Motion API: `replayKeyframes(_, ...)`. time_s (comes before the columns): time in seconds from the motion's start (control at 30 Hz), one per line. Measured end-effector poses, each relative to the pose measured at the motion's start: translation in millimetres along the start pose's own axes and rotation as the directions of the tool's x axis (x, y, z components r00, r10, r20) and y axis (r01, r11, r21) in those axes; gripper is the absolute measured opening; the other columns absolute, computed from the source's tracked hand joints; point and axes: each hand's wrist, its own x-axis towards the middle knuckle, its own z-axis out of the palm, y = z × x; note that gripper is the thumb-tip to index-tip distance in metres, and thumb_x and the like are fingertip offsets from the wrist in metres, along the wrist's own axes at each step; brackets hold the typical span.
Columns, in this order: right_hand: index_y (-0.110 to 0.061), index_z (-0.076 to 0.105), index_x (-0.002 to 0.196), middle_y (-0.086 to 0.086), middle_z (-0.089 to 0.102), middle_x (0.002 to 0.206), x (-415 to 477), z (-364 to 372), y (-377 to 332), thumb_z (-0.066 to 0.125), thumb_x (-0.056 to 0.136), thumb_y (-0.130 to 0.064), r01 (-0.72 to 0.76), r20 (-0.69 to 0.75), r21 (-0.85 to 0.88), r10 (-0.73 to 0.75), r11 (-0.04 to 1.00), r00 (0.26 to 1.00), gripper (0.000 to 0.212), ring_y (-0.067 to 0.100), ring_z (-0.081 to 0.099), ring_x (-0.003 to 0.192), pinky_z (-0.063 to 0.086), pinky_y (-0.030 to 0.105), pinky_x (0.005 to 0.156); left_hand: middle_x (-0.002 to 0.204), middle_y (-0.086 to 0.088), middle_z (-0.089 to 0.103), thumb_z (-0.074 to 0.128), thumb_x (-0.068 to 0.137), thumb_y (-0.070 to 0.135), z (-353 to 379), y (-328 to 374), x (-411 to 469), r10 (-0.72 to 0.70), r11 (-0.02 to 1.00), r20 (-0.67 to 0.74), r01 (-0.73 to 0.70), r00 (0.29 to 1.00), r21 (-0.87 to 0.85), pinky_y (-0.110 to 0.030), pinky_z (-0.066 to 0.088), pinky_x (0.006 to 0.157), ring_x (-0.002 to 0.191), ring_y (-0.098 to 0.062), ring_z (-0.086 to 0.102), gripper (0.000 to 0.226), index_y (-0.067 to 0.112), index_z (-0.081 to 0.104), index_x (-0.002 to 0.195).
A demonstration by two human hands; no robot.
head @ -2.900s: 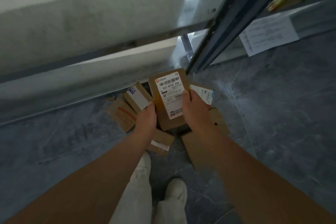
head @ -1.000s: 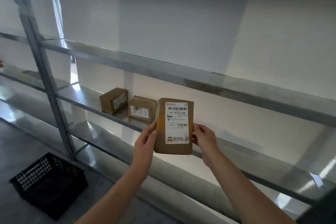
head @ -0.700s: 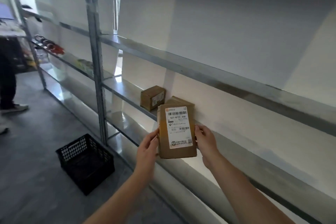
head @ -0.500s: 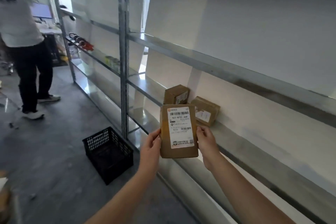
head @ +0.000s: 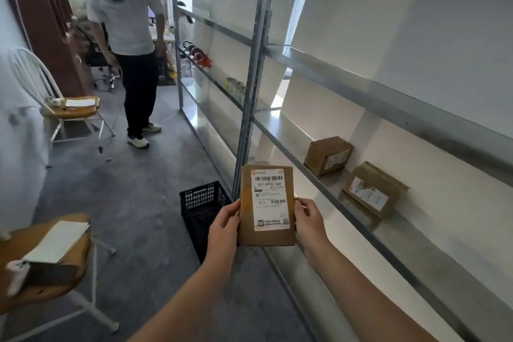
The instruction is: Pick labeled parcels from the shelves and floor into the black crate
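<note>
Both hands, left hand point(head: 223, 226) and right hand point(head: 308, 221), pinch the flat brown cardboard parcel with the white barcode label point(head: 267, 204) by its side edges, fingers curled round them, holding it upright in the air. The black plastic lattice crate point(head: 201, 209) sits on the grey floor point(head: 125, 203) right behind it, by the metal shelf upright. Two more small brown labeled boxes point(head: 327, 155) are on the steel shelf point(head: 416, 236) to the right.

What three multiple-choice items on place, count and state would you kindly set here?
1. Where is the black plastic lattice crate? A on the grey floor; B on a chair; C on a stool.
2. How many brown cardboard boxes lie on the metal shelf? A one; B two; C four.
3. How is the flat brown labeled parcel held? A unheld; B in one hand; C between both hands.
A, it stands on the floor; B, two lie apart there; C, left hand and right hand grip its sides.
</note>
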Motion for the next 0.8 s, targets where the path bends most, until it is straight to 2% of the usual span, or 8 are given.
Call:
replayKeyframes(0.23,-0.025,0.055,0.110,-0.003,0.068,0.097,43,-5,-16,0.039,0.106,-0.031,0.011,0.111,0.034,-0.014,0.999,0.994,0.018,0.009,0.066,0.083,0.052,0.024,0.063,0.107,0.010,0.073,0.049,0.099,0.014,24,3,30,0.010,1.000,-0.106,-0.011,0.994,-0.009,-0.048,0.052,0.098,0.107,-0.015,0.065,0.033,0.036,0.071,0.111)
replayKeyframes(0.47,-0.027,0.056,0.113,-0.003,0.068,0.103,87,-8,-23,0.041,0.105,-0.033,0.011,0.229,0.047,-0.022,0.999,0.973,0.018,0.009,0.067,0.089,0.051,0.022,0.062,0.110,0.002,0.072,0.046,0.101,0.011,45,7,53,0.009,1.000,-0.183,-0.008,0.983,0.004,-0.044,0.055,0.093,0.105,-0.018,0.066,0.031,0.028,0.068,0.114)
replayKeyframes(0.53,-0.025,0.057,0.113,-0.002,0.068,0.102,97,-7,-22,0.041,0.105,-0.031,0.009,0.251,0.061,-0.024,0.998,0.968,0.018,0.011,0.067,0.088,0.051,0.021,0.060,0.109,0.000,0.072,0.045,0.101,0.010,51,7,59,0.018,1.000,-0.207,-0.014,0.978,0.019,-0.042,0.056,0.089,0.103,-0.019,0.067,0.031,0.029,0.067,0.111)
replayKeyframes(0.67,-0.023,0.055,0.111,-0.001,0.068,0.098,116,-9,-22,0.040,0.106,-0.029,-0.014,0.303,0.080,-0.010,0.997,0.953,0.017,0.011,0.067,0.083,0.049,0.017,0.053,0.107,0.002,0.073,0.045,0.102,0.011,65,6,65,0.042,0.999,-0.238,-0.035,0.970,0.033,-0.028,0.055,0.074,0.099,-0.015,0.068,0.029,0.029,0.066,0.110)
replayKeyframes(0.73,-0.024,0.055,0.110,0.000,0.068,0.100,126,-9,-22,0.040,0.106,-0.029,-0.012,0.329,0.068,-0.012,0.998,0.944,0.016,0.010,0.067,0.085,0.048,0.018,0.055,0.107,0.003,0.072,0.045,0.102,0.012,70,4,68,0.047,0.999,-0.256,-0.040,0.966,0.033,-0.023,0.054,0.069,0.099,-0.013,0.068,0.028,0.028,0.065,0.113)
replayKeyframes(0.8,-0.025,0.056,0.109,0.001,0.067,0.103,135,-6,-18,0.041,0.105,-0.030,0.008,0.342,0.047,-0.024,0.999,0.939,0.016,0.013,0.066,0.089,0.049,0.021,0.060,0.108,0.002,0.072,0.045,0.102,0.012,72,-1,74,0.050,0.999,-0.291,-0.043,0.955,0.029,-0.025,0.055,0.071,0.100,-0.014,0.068,0.028,0.027,0.065,0.115)
